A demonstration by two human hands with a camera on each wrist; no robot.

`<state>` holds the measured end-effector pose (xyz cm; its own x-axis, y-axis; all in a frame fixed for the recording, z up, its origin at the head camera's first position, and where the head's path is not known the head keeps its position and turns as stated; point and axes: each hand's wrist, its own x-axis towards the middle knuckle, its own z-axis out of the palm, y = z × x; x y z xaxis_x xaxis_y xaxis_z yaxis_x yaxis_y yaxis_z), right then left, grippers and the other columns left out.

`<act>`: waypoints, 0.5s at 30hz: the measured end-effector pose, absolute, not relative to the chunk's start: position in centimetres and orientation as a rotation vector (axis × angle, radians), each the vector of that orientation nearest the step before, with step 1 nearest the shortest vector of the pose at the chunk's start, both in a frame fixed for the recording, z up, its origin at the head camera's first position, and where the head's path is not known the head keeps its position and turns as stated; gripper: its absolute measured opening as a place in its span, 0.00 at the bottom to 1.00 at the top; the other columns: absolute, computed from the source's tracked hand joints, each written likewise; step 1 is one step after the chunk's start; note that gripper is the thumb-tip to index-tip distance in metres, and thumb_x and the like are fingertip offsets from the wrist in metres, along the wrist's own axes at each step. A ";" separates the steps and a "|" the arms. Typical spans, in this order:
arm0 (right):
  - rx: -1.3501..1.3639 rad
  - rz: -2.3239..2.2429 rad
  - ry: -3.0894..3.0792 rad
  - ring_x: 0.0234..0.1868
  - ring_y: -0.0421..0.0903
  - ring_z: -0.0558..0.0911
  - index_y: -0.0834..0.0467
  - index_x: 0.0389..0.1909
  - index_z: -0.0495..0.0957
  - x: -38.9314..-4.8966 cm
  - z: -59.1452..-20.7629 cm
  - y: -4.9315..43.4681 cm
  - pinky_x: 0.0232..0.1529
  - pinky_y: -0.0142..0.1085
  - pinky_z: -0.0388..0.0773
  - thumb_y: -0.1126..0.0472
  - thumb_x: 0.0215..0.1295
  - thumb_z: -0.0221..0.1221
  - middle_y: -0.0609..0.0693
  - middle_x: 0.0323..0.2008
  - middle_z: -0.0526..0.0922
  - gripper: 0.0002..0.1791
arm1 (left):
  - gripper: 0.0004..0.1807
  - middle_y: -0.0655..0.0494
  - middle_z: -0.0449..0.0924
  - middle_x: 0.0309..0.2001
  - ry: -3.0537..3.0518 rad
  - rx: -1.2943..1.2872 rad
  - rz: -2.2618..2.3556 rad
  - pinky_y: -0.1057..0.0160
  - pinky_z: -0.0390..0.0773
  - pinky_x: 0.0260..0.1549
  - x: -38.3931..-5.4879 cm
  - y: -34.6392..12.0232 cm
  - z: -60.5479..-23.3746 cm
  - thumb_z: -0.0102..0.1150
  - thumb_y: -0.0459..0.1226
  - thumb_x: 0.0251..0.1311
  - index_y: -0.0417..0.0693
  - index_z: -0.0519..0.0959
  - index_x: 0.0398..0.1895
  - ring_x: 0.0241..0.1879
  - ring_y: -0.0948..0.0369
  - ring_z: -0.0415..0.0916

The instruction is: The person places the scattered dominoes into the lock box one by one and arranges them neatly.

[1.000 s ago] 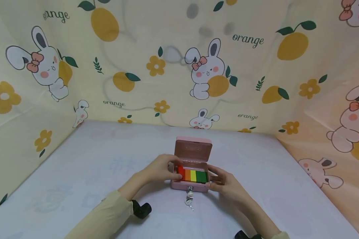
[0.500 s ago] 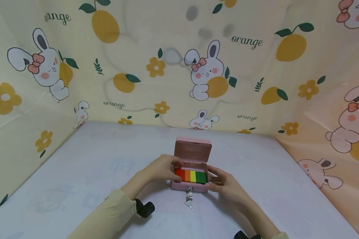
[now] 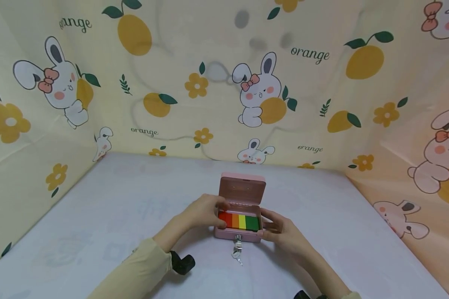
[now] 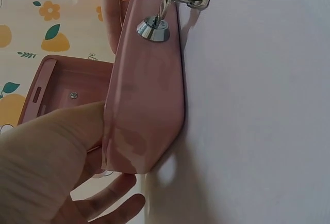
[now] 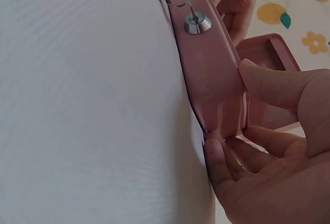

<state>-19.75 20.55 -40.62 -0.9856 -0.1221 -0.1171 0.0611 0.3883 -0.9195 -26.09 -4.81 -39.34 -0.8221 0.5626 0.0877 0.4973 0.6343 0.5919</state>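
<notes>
A pink metal box (image 3: pixel 228 235) stands on the table with its hinged lid (image 3: pixel 242 191) raised. Inside, coloured blocks lie side by side: red (image 3: pixel 226 220), orange (image 3: pixel 235 221), yellow (image 3: pixel 242 222) and green (image 3: pixel 252 223). My left hand (image 3: pixel 201 211) reaches over the box's left end, its thumb and index finger bent around the ends of the leftmost red block. In the left wrist view, the other fingers (image 4: pixel 111 195) spread outside the box. My right hand (image 3: pixel 287 233) grips the right end, thumb (image 5: pixel 252 72) on the front rim and fingers along the side.
A silver lock (image 4: pixel 153 29) sits in the box's front wall, with keys (image 3: pixel 236 256) hanging from it on a ring. White covering (image 3: pixel 134 199) spreads over the table. Behind rises a printed cloth (image 3: pixel 217 104) with rabbits and oranges.
The red block at my left fingertips has gone from standing up at the left end to lying level with the other blocks. My left thumb has shifted slightly left; the right hand holds still.
</notes>
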 end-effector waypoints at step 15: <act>-0.097 -1.679 2.437 0.60 0.55 0.72 0.49 0.69 0.65 -19.5 -40.3 20.8 0.60 0.62 0.61 0.62 0.58 0.66 0.54 0.67 0.66 0.37 | 0.23 0.60 0.81 0.43 2.744 0.880 0.975 0.58 0.74 0.51 -26.0 -4.8 -39.6 0.75 0.40 0.46 0.49 0.81 0.48 0.47 0.60 0.75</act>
